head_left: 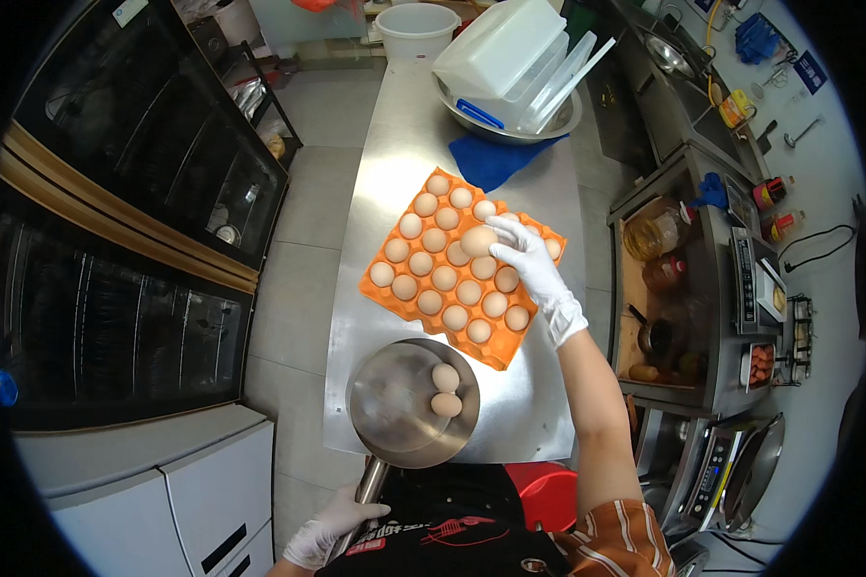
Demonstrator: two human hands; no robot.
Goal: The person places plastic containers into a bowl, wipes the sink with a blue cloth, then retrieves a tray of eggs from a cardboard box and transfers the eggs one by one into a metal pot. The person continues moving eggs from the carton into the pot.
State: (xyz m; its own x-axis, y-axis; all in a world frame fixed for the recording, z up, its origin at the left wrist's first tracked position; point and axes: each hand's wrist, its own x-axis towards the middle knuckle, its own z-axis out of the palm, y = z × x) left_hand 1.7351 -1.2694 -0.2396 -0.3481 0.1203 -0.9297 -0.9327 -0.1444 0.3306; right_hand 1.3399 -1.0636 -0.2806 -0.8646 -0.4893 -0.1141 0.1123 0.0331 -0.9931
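Observation:
My right hand (pixel 526 253), in a white glove, pinches an egg (pixel 478 241) over the orange egg tray (pixel 498 358). Brown eggs fill most of the hollows in that tray, which lies at an angle on the steel table. Closer to me stands a steel saucepan (pixel 394 438) with two eggs (pixel 445 390) lying against its right side. My left hand (pixel 335 524), gloved too, is wrapped round the pan's long handle (pixel 370 483) at the near edge of the table.
A metal bowl (pixel 566 125) holding white plastic containers (pixel 500 48) sits at the table's far end, with a blue cloth (pixel 496 162) before it. Behind is a white bucket (pixel 417 34). Dark glass-door cabinets (pixel 135 288) line the left; a shelf unit (pixel 712 327) stands right.

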